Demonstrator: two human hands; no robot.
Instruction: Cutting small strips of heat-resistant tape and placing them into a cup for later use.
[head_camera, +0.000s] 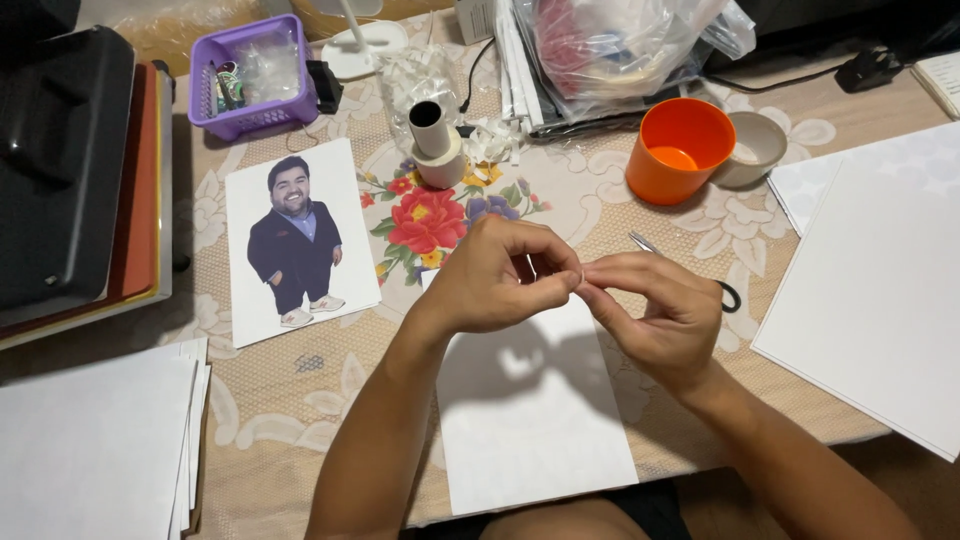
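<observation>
An orange cup (680, 148) stands on the desk (300, 395). Just right of the orange cup sits a beige bowl (755, 148); well left of it, a tape roll (436, 142), a cut-out printed figure (295, 240) and a purple basket (250, 75); behind it, crumpled plastic bags (620, 45).

A bench (560, 215) draped in a beige floral cloth is carrying everything. A white sheet (530, 420) is lying at its near edge, a cut-out photo print (298, 240) is resting to the left, and a stack of white paper (95, 445) is sitting at the near-left corner. An orange cup (680, 150), a purple basket (250, 75) and a tape roll (437, 150) are standing farther back.
</observation>
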